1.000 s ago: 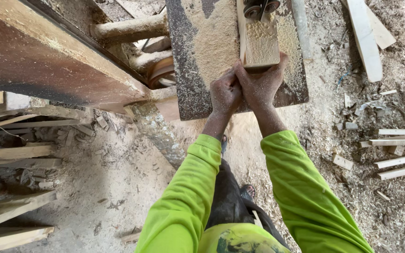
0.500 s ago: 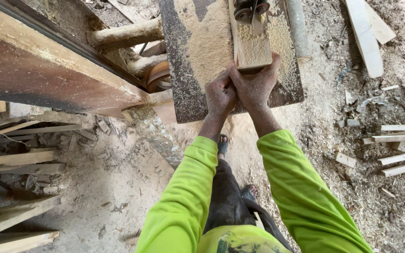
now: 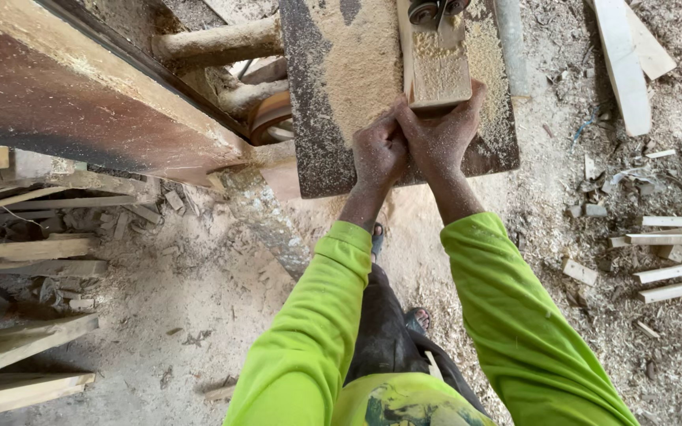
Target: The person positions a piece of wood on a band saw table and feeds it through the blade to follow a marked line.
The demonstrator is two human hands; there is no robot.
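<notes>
This is a rough woodworking shop or sawmill yard: a sawdust-caked machine table (image 3: pixel 341 118) at twelve o'clock, cut wooden strips (image 3: pixel 672 268) at three o'clock, stacked planks (image 3: pixel 25 252) at nine o'clock, and shavings covering the dirt floor (image 3: pixel 199 315).

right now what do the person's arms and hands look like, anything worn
Both arms wear long, loose sleeves in bright yellow-green, the left sleeve and the right sleeve, creased and ending at the wrist. The left hand and right hand are bare: no gloves, rings or watch visible, with sawdust clinging to them.
</notes>
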